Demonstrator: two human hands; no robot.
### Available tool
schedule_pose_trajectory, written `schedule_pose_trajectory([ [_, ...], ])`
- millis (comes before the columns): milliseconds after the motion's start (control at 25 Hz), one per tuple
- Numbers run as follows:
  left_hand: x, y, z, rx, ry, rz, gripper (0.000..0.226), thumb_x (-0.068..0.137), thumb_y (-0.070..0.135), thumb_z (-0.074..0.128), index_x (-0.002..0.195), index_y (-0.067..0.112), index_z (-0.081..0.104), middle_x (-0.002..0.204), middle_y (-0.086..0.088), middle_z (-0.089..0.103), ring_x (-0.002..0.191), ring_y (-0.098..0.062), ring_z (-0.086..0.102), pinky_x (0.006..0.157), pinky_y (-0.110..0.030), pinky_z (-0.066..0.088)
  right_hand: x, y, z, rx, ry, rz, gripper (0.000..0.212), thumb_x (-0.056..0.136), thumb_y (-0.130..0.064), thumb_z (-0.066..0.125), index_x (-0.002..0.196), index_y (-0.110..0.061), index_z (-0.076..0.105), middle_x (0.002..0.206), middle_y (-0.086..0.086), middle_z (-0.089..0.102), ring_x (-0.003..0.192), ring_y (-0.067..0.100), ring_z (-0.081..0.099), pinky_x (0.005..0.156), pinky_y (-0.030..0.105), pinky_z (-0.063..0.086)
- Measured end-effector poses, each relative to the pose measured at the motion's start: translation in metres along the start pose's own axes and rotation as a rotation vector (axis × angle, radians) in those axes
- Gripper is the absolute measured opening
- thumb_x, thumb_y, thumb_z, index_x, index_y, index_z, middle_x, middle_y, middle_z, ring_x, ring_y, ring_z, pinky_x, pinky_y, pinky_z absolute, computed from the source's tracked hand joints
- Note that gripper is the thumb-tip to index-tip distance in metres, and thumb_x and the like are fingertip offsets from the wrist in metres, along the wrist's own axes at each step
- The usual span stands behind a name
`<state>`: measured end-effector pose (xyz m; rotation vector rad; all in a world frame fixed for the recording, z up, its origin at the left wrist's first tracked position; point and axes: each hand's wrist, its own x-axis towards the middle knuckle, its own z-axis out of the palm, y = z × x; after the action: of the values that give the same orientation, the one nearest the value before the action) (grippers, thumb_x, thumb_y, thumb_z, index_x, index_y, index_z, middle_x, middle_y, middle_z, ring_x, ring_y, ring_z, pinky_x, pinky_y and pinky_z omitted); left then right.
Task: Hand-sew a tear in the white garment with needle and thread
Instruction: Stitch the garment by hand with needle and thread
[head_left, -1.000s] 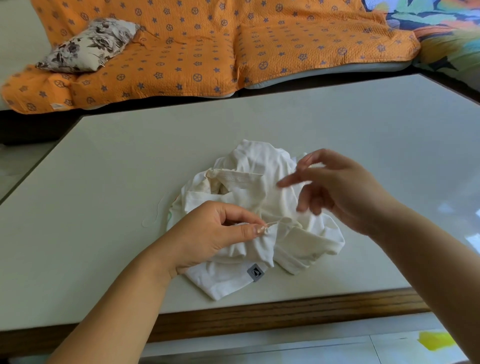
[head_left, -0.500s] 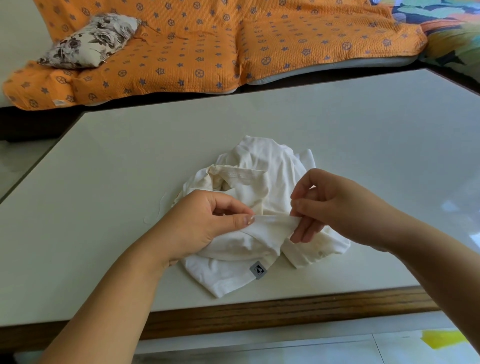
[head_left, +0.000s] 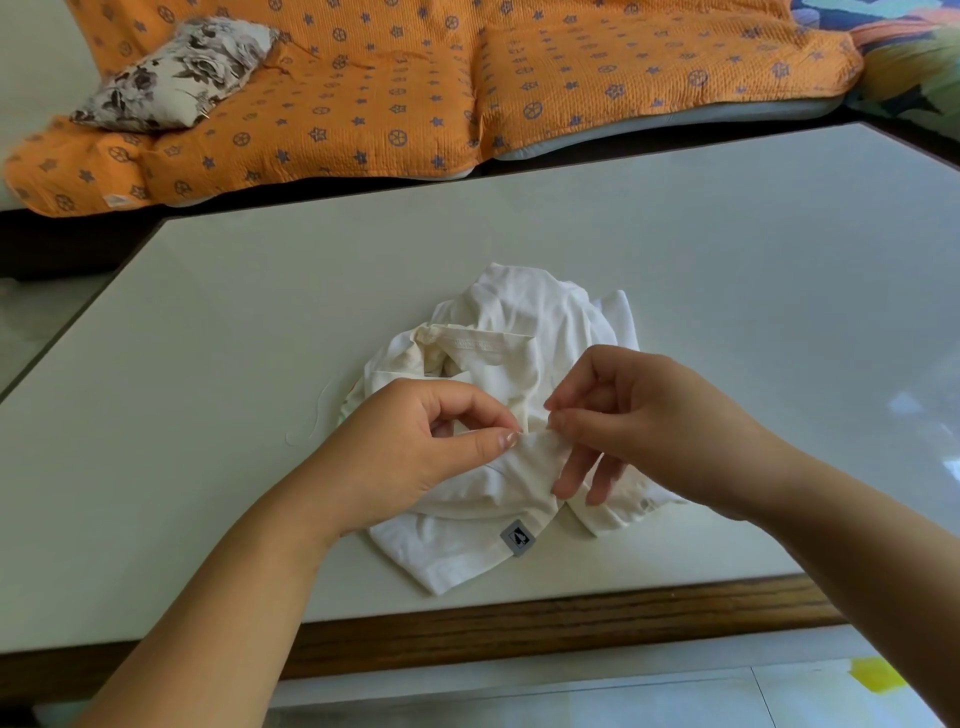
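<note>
A crumpled white garment (head_left: 511, 332) with a small grey label (head_left: 517, 538) lies on the pale table (head_left: 208, 322) near its front edge. My left hand (head_left: 410, 447) pinches a raised fold of the cloth between thumb and forefinger. My right hand (head_left: 639, 421) meets that fold from the right, thumb and forefinger pinched at the cloth, the other fingers hanging down over it. The needle is too small to make out. A thin white thread (head_left: 311, 415) curls on the table left of the garment.
The table has a wooden front edge (head_left: 519, 623). Behind it lies an orange patterned quilt (head_left: 415, 78) with a small floral pillow (head_left: 176, 73) on its left. A tiled floor with a yellow patch (head_left: 878, 673) shows below.
My right hand came down from above the garment to the fold my left hand holds, and now pinches at it. My left hand kept its grip on the cloth.
</note>
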<state>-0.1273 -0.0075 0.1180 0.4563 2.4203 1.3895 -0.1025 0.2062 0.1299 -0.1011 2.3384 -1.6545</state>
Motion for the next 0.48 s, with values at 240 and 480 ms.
schedule_pose_trajectory([
  [240,0.0013,-0.0024,-0.0025,-0.033,0.022,0.023,0.014,0.074,0.041,0.070,0.087,0.037,0.076,0.095,-0.005,0.073,0.095,-0.048,0.059,0.093,-0.058,0.050,-0.0039,-0.0032,0.0008,-0.061,-0.027,0.035,0.016,0.095,-0.011,0.060,0.095,-0.020,0.073,0.068,0.007,0.074,0.057,0.017,0.072,0.067,0.026,0.058],
  [480,0.0027,-0.0042,-0.0029,-0.105,0.028,0.020,0.016,0.074,0.045,0.078,0.086,0.034,0.076,0.094,-0.003,0.074,0.097,-0.032,0.066,0.090,-0.031,0.054,-0.0052,-0.0054,0.0021,-0.149,-0.022,0.052,0.022,0.094,-0.015,0.060,0.093,-0.031,0.076,0.067,0.001,0.075,0.063,0.017,0.073,0.082,0.056,0.056],
])
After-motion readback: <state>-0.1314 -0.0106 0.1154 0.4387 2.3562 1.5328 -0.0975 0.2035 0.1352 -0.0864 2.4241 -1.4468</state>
